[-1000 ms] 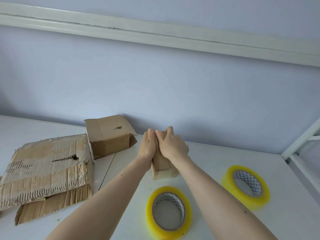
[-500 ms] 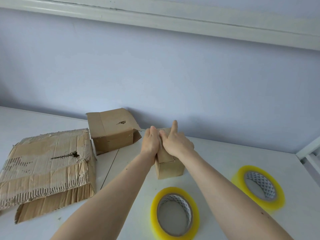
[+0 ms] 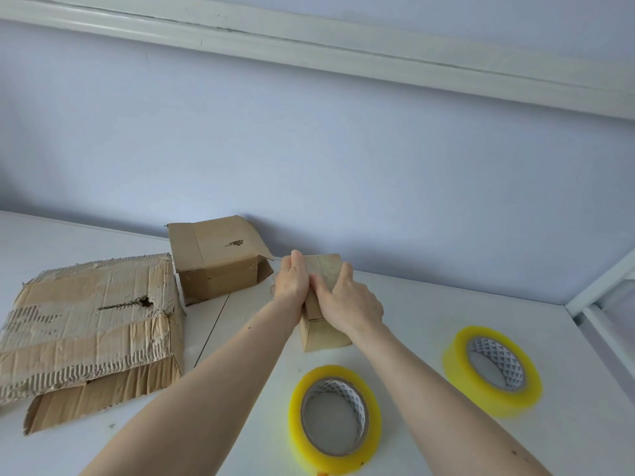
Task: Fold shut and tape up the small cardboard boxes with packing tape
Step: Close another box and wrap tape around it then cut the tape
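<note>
The small cardboard box [image 3: 323, 333] stands on the white table [image 3: 429, 324] directly under both hands, its top flaps folded down and meeting along a seam. The left hand [image 3: 291, 281] presses against the box's left side and top edge, fingers straight and close together. The right hand [image 3: 350, 302] lies over the top right of the box, fingers curled around its right edge and thumb laid across the flaps, gripping it. Just nearer the person than the hands, between the two forearms, a yellow tape roll [image 3: 335, 419] lies flat on the table; a second yellow tape roll [image 3: 493, 369] lies to the right of the right forearm, apart from the first. Left of the left hand and a little farther away sits an open brown box [image 3: 216, 261] with a loose flap, and farther left lies a torn flattened carton [image 3: 89, 321].
</note>
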Tool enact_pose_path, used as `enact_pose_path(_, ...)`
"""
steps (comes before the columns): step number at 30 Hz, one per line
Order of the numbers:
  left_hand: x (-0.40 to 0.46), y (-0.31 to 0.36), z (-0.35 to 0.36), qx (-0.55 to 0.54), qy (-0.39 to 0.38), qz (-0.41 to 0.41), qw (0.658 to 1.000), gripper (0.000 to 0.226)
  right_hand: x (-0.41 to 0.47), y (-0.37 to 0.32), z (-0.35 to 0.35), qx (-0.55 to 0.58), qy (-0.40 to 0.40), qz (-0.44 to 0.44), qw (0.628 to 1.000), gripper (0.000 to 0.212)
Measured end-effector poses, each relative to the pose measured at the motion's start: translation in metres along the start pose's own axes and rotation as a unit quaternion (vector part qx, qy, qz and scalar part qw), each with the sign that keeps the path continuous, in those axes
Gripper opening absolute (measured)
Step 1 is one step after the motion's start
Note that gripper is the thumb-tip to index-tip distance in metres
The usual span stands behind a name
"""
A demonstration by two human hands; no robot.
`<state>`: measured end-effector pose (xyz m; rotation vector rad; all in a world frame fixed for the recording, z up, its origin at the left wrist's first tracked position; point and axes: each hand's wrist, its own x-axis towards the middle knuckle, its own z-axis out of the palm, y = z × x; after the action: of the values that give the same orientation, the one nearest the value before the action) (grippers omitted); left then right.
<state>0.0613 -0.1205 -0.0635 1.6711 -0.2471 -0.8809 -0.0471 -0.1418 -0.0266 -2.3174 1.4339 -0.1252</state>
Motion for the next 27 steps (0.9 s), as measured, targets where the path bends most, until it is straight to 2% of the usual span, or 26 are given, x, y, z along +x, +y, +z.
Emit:
enact_pose_path(5,-0.031,-0.007,-0.004,-0.015,-0.013,-0.020,1.000,0.075,-0.002,0.000,-0.003,0.018,-0.001,0.007,1.000,0.067)
enact_pose_path(10,-0.070,-0.009,-0.011,-0.054,-0.063,-0.008,0.997,0.041,-0.004,-0.004,-0.012,0.044,-0.032,0.013,0.998,0.061)
enact_pose_path(15,-0.092,0.012,-0.021,-0.063,-0.055,0.026,0.996,0.045,-0.020,-0.019,-0.040,0.069,-0.005,-0.031,0.997,0.039)
enact_pose_path(20,-0.119,0.035,-0.051,-0.087,-0.002,0.061,0.994,0.045,-0.044,-0.053,-0.068,0.059,0.007,-0.105,0.993,0.039)
enact_pose_path(27,-0.176,0.059,-0.134,-0.143,0.105,0.110,0.978,0.042,-0.090,-0.140,-0.077,0.028,-0.003,-0.252,0.967,0.054)
